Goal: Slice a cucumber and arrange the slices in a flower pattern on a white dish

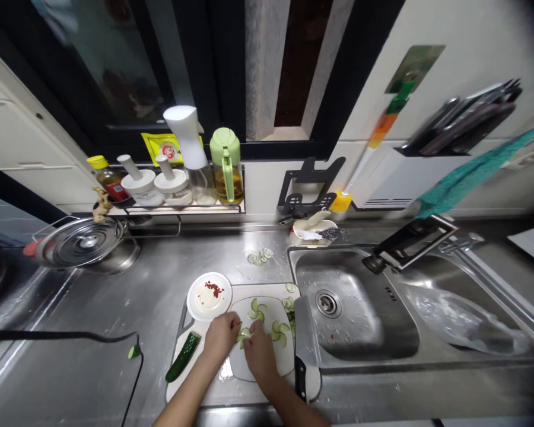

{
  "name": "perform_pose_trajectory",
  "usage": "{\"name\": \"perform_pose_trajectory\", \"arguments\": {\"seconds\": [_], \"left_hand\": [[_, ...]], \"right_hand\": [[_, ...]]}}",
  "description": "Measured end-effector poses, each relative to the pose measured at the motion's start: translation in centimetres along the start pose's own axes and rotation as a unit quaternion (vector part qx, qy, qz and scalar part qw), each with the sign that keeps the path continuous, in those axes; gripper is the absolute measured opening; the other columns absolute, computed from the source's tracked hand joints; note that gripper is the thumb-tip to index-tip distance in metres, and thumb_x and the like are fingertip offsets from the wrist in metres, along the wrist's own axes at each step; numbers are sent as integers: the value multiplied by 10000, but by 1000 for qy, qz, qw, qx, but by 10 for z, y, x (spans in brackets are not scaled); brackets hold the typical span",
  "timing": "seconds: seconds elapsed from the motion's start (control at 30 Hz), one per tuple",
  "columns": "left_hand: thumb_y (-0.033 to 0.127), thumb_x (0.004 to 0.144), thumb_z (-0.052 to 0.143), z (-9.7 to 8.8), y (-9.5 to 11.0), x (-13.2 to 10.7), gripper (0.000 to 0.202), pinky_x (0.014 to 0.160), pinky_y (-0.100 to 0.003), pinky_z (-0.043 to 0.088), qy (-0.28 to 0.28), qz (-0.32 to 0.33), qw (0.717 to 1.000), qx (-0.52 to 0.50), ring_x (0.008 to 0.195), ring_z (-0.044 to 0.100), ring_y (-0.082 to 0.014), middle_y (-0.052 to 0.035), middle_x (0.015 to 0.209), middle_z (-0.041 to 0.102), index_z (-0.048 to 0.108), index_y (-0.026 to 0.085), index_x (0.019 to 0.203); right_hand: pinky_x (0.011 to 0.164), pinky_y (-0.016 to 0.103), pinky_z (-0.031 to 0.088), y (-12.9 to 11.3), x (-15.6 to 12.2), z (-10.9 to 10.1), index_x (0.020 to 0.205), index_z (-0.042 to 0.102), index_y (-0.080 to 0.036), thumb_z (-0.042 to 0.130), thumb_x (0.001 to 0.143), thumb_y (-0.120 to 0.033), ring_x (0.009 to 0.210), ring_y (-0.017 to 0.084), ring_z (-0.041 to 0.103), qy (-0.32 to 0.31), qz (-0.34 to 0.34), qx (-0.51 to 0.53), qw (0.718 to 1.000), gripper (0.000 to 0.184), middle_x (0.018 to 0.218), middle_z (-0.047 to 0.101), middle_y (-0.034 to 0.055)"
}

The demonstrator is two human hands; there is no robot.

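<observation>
Both hands meet over a pale square plate (240, 370) lying on a white cutting board (196, 388). The fingers of my left hand (221, 332) are pinched; what they hold is too small to make out. My right hand (258, 350) is closed at the fingertips on a thin cucumber slice (244, 337), part of a cluster between the hands. Two more clusters of half-round cucumber slices, one at the top (257, 309) and one at the right (280, 333), lie fanned like pinwheels. Left of my hands rests a cut cucumber (183, 357). A white dish (209, 296) with small red pieces sits at the board's upper left.
A knife (306, 338) lies along the board's right edge, beside the steel sink (353, 350). More cucumber slices (260, 256) are on the counter behind. A cucumber end (134, 352) lies left by a black cable (133, 388). Lidded pot (86, 243) and an oil bottle (226, 172) stand behind.
</observation>
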State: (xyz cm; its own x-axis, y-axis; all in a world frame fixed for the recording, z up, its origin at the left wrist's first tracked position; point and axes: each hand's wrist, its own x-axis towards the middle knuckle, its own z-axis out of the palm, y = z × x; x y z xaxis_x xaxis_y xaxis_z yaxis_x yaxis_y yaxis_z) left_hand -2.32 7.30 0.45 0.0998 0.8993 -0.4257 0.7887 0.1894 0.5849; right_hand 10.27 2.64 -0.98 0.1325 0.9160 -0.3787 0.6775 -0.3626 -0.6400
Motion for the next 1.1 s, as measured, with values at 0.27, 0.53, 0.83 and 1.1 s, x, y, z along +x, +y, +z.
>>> {"name": "perform_pose_trajectory", "arguments": {"seconds": [0.27,0.53,0.83,1.1], "left_hand": [[133,770,532,2,4,-1,123,623,-215,296,6,0,999,41,704,553,-125,-11,762,654,634,201,755],[153,796,516,0,7,-4,113,623,-215,305,19,-2,998,55,697,552,-126,-12,766,649,616,207,793],[115,773,516,-1,6,-3,128,633,-218,313,11,8,999,41,704,549,-127,-14,766,646,614,196,750],[128,773,522,0,4,-4,124,650,-213,320,13,16,999,33,711,551,-126,-10,765,647,626,196,773]], "right_hand": [[712,290,423,-2,3,3,1152,494,-118,447,782,-69,885,235,642,-25,-14,-60,998,376,952,684,129],[691,293,417,-9,1,-5,1079,565,-119,425,821,-54,866,237,655,-58,-41,-121,990,301,917,696,123],[749,299,414,-12,-1,-9,894,637,-169,387,857,-52,910,225,634,-73,-72,-164,981,279,947,687,100],[746,313,413,-12,-1,-9,883,657,-158,360,885,-65,907,238,638,-85,-74,-176,978,311,946,691,110]]}}
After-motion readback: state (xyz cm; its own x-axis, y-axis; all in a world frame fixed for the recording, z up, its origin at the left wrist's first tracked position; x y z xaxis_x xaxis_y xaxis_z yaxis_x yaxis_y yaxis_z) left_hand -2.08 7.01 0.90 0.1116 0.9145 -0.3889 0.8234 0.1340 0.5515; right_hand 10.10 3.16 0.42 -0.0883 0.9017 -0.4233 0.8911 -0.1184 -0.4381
